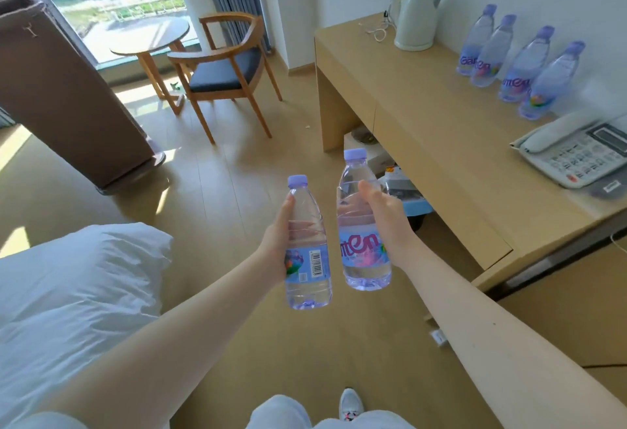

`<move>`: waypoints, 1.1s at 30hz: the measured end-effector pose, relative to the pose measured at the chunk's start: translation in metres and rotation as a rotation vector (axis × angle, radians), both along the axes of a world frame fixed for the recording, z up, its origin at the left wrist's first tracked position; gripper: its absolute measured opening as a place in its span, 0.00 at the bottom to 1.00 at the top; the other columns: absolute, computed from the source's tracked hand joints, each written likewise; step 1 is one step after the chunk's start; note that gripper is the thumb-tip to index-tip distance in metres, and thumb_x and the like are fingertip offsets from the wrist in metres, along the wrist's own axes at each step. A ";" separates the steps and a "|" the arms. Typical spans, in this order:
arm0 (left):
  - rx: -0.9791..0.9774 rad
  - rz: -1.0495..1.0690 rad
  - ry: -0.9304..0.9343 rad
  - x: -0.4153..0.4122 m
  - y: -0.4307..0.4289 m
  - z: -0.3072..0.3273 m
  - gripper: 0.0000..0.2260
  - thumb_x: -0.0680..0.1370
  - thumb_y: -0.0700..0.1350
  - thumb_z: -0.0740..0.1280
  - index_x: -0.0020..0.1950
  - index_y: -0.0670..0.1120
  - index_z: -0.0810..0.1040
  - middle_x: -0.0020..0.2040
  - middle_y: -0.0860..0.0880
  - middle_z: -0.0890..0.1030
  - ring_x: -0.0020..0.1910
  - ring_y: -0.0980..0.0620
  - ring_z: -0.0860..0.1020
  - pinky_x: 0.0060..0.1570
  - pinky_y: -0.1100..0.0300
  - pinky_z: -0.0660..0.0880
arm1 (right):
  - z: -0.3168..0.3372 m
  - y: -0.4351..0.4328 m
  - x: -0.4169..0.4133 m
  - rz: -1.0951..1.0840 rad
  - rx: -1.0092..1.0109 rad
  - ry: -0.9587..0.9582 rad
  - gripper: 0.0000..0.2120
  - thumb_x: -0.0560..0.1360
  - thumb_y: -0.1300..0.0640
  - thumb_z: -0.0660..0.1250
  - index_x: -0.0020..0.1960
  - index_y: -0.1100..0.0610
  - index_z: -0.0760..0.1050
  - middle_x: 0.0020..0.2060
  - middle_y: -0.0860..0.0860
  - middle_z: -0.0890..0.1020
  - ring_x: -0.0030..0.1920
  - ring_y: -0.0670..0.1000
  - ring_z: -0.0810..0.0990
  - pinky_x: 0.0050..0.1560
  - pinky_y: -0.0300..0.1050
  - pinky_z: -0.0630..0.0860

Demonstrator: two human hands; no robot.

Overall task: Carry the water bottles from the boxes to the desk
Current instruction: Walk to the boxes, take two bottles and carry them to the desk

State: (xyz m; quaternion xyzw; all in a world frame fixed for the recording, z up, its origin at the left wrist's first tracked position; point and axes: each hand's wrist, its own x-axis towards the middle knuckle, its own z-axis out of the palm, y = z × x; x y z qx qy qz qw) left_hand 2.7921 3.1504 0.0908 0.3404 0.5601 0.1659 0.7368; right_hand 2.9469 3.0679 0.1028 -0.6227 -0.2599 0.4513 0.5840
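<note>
**Short of the bench (441,143): both hands loaded, four bottles down**

Out in front of us, over the floor, both hands are full. Our left hand (278,242) wraps round the left bottle (307,264) at mid-body, barcode side towards us. Our right hand (380,214) grips the right bottle (364,252) above its label. Both bottles are upright and capped, just beside each other; we cannot tell if they touch.

The bench runs up and right of the right hand, well apart from both hands. Four bottles (522,65) of the same kind stand in a row at its far side, between the kettle (417,14) and the phone (576,153). The bed (68,293) lies left of the left hand.

We judge the task partway done: four bottles are placed and these two are not yet set down. We cannot make out the boxes, so we cannot tell how many bottles remain.
</note>
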 end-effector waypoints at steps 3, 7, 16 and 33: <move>0.013 -0.053 0.005 0.019 0.017 -0.005 0.37 0.70 0.70 0.65 0.63 0.40 0.78 0.53 0.40 0.84 0.55 0.39 0.81 0.50 0.50 0.79 | -0.001 0.012 0.014 -0.034 -0.005 -0.013 0.16 0.77 0.44 0.64 0.39 0.54 0.80 0.35 0.50 0.85 0.37 0.49 0.84 0.49 0.47 0.76; 0.004 -0.121 -0.023 0.043 0.047 -0.009 0.38 0.69 0.70 0.65 0.63 0.40 0.78 0.54 0.40 0.83 0.55 0.39 0.81 0.52 0.50 0.79 | -0.001 0.031 0.028 -0.080 -0.019 -0.031 0.21 0.70 0.38 0.65 0.42 0.56 0.81 0.38 0.52 0.86 0.41 0.51 0.85 0.57 0.52 0.76; 0.036 -0.220 -0.087 0.095 0.167 -0.003 0.34 0.71 0.68 0.65 0.60 0.40 0.80 0.55 0.41 0.83 0.52 0.41 0.82 0.58 0.49 0.77 | 0.016 0.122 0.056 -0.211 -0.027 -0.091 0.17 0.73 0.43 0.65 0.46 0.58 0.78 0.36 0.53 0.86 0.38 0.49 0.85 0.56 0.51 0.76; 0.007 -0.409 -0.149 0.198 0.330 0.022 0.33 0.74 0.68 0.61 0.63 0.41 0.79 0.54 0.44 0.84 0.36 0.50 0.83 0.31 0.60 0.78 | 0.025 0.260 0.134 -0.498 -0.065 -0.084 0.16 0.77 0.46 0.66 0.51 0.60 0.78 0.36 0.52 0.85 0.37 0.49 0.84 0.40 0.41 0.78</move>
